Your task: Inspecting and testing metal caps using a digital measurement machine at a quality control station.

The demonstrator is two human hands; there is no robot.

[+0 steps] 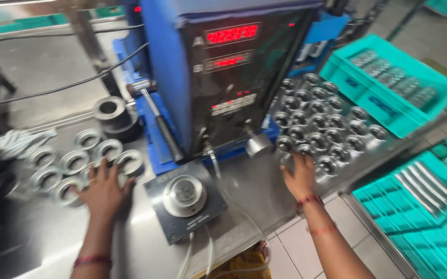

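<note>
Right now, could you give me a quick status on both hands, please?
Left hand flat on metal rings. Right hand touching bearing cluster. Gauge fixture between them.

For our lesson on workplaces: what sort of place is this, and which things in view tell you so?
Most likely a factory inspection or gauging bench. A blue machine with red digital readouts stands on a steel table, rows of metal rings lie beside it, and teal crates hold more parts.

Steel worktable (254, 191), pale tiled floor (290, 253), teal crates (389, 98) alongside.
</note>
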